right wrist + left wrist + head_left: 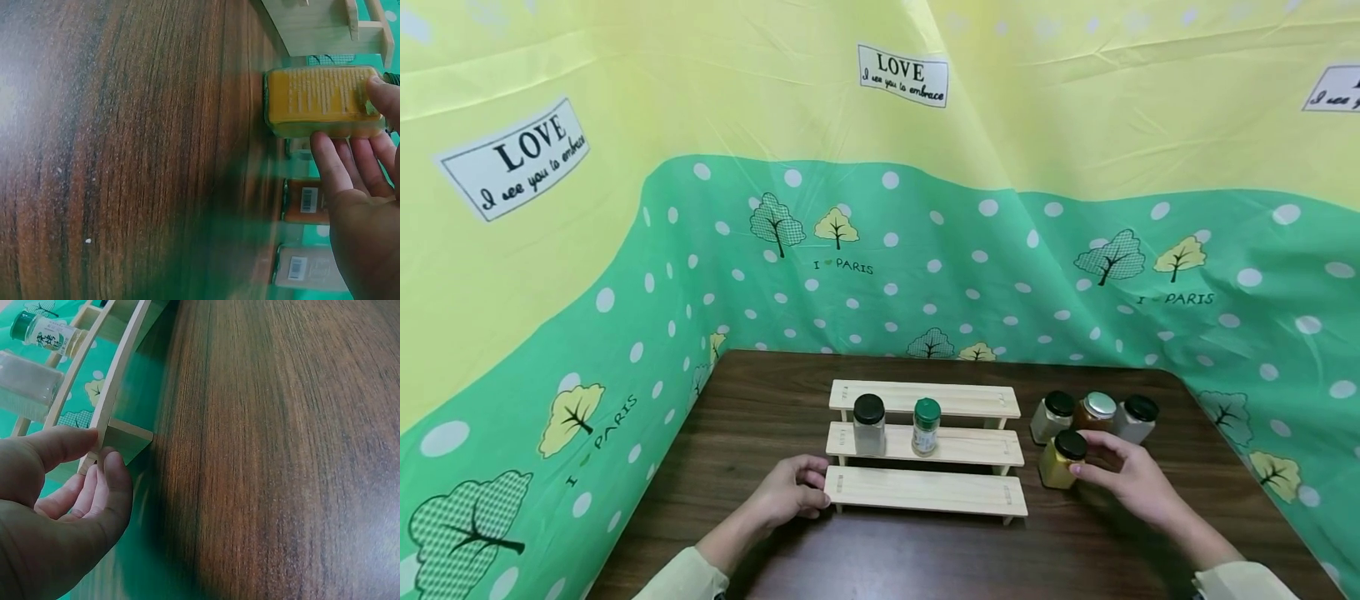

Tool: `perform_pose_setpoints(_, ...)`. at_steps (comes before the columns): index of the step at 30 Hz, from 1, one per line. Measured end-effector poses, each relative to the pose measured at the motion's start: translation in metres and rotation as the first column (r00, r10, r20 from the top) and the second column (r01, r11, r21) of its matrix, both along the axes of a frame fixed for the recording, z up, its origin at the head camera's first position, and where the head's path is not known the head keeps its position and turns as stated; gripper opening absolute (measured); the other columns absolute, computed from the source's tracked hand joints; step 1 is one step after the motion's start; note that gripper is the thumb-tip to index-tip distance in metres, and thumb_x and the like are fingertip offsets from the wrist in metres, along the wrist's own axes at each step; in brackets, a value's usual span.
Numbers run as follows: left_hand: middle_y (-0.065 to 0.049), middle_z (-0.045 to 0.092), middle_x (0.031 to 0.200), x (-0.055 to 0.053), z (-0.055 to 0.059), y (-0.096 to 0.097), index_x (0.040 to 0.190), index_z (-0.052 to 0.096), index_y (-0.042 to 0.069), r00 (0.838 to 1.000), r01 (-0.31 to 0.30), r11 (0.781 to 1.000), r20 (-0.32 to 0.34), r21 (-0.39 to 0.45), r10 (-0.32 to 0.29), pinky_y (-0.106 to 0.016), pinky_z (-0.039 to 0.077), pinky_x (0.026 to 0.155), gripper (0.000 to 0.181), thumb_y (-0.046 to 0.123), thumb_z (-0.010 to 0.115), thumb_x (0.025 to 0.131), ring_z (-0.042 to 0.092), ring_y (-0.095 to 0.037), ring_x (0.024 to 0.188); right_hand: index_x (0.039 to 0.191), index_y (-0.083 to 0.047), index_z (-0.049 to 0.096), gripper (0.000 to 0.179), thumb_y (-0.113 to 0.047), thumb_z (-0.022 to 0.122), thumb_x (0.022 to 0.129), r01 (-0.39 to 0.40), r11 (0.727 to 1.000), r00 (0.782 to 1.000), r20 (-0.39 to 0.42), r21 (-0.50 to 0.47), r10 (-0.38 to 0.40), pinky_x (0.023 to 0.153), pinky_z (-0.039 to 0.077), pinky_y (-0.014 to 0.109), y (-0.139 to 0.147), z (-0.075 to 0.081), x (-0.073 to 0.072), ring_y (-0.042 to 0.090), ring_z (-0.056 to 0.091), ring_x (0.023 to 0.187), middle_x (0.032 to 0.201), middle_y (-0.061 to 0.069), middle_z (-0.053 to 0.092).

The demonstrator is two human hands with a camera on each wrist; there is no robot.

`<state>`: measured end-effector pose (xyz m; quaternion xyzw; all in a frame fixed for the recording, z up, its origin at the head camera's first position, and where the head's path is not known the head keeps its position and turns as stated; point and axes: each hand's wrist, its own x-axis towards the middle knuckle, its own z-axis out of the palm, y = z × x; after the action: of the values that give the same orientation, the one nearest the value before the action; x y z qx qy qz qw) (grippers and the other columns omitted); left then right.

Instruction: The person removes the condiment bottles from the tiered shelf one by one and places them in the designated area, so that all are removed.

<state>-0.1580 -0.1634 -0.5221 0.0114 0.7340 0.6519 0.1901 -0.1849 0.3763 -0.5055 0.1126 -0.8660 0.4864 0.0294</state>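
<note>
Plainly, what matters most is sideways: the yellow jar (1057, 472) is just past the right end of the wooden rack (917, 397), about level with its two lower tiers, so the rack lies to the left of that grip. The jar's long axis is upright, or nearly so, across the lengthwise run of the tiers, with the black lid on top. The right hand (1126, 475) is clearly the nearer one, coming in from the jar's right; the left hand (786, 497) is at the rack's far end. The right grip is closed on the jar, thumb on one side and fingers on the other, opened only as wide as its body; I cannot tell whether the base touches the surface (760, 417). The left grip pinches the left end of the front tier (925, 492). On the middle tier (973, 447) stand a black-capped jar (869, 435) and a green-capped bottle (926, 431), while a silver-lidded jar (1100, 406) stands between two pale jars (1133, 428) just behind the yellow one.
</note>
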Motion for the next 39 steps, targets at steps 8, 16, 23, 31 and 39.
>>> perform_pose_setpoints(8,-0.017,0.06,0.101,0.001,0.0,0.0,0.134,0.049,-0.014,1.0,-0.003,1.0,0.004,0.005,0.003,-0.036,0.061,0.065,0.062,-0.013,0.072,0.077,0.066,-0.02,0.074,0.134,0.006,0.059,0.051,-0.01,0.08,0.089,0.004,1.0,1.0,0.022,0.005,-0.004,0.073,0.058,0.018,0.002,0.001,-0.001,-0.007,0.064,0.099,0.112,-0.021,0.067)
perform_pose_setpoints(16,-0.017,0.06,0.102,0.0,-0.001,0.0,0.134,0.049,-0.013,1.0,-0.003,1.0,0.007,0.009,0.003,-0.035,0.061,0.065,0.061,-0.012,0.073,0.078,0.066,-0.021,0.075,0.134,0.008,0.057,0.052,-0.009,0.079,0.09,-0.017,1.0,1.0,0.024,-0.015,0.018,0.074,0.058,0.018,0.002,0.001,0.0,-0.008,0.064,0.1,0.112,-0.024,0.065)
perform_pose_setpoints(23,-0.016,0.06,0.101,0.0,-0.002,0.0,0.135,0.049,-0.013,1.0,0.0,1.0,0.007,0.008,0.0,-0.035,0.061,0.065,0.062,-0.012,0.073,0.078,0.067,-0.021,0.075,0.134,0.009,0.056,0.051,-0.005,0.077,0.09,-0.05,0.999,0.999,-0.007,-0.008,0.049,0.076,0.058,0.018,0.002,0.005,0.001,-0.007,0.064,0.102,0.114,-0.025,0.065)
perform_pose_setpoints(31,-0.015,0.061,0.1,0.0,-0.002,0.0,0.136,0.048,-0.014,1.0,0.001,1.0,0.0,0.009,-0.001,-0.035,0.061,0.065,0.063,-0.013,0.072,0.078,0.067,-0.02,0.074,0.135,0.0,0.06,0.051,-0.015,0.08,0.09,-0.035,0.994,0.999,-0.027,0.108,0.038,0.075,0.057,0.019,-0.001,0.022,0.0,0.0,0.066,0.099,0.123,0.007,0.068)
perform_pose_setpoints(39,-0.015,0.06,0.1,0.0,-0.001,0.0,0.135,0.049,-0.014,1.0,-0.007,1.0,-0.006,0.008,0.007,-0.035,0.06,0.065,0.062,-0.013,0.072,0.077,0.067,-0.019,0.074,0.133,-0.003,0.062,0.05,-0.023,0.08,0.091,-0.02,0.973,0.997,-0.066,0.23,0.037,0.078,0.055,0.022,-0.007,0.042,-0.003,0.006,0.064,0.099,0.126,0.016,0.066)
